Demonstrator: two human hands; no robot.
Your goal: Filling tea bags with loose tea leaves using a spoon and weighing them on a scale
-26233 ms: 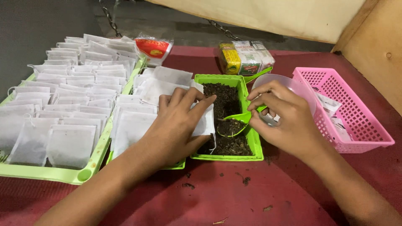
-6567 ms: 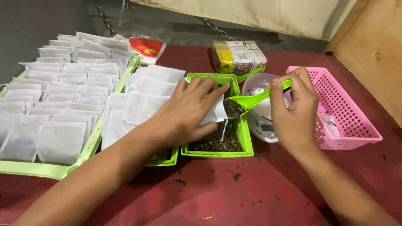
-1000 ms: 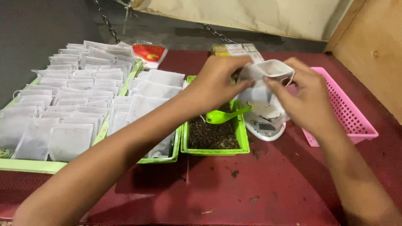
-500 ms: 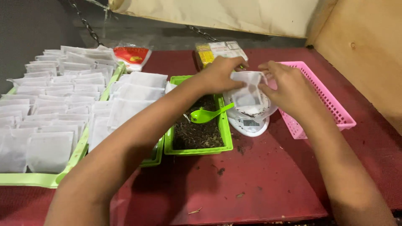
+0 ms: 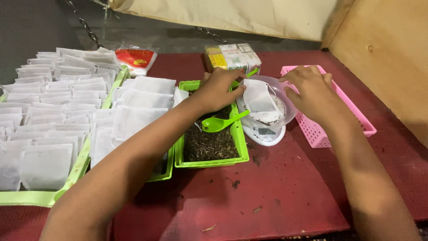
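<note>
A dark red table (image 5: 285, 196) fills most of the view, scattered with a few dark crumbs of leaf. Along its left side a long green tray (image 5: 26, 198) holds rows of flat white filter bags (image 5: 47, 116), and just beside it a second green tray (image 5: 161, 172) carries another stack of the same white bags (image 5: 142, 100). At the right edge stands a pink plastic basket (image 5: 330, 134) with latticed walls. Between the trays and the basket sits a small green tray of loose dark tea leaves (image 5: 209, 145), with a green plastic spoon (image 5: 218, 124) lying in it, bowl to the left and handle pointing up toward the right. Just right of that tray is a small white kitchen scale (image 5: 263, 134) bearing a clear shallow bowl (image 5: 285, 114). A white tea bag (image 5: 259, 96) lies in the bowl, tilted against its near-left side. The left hand (image 5: 218, 89) reaches across the tea-leaf tray, its fingertips pinching the left edge of the tea bag. The right hand (image 5: 312, 91) hovers at the bowl's right rim with fingers loosely curled, apart from the bag; I cannot tell whether it touches the bowl. At the back of the table stand a wrapped pack of small boxes (image 5: 232, 56) and a red and white packet (image 5: 133, 60).
</note>
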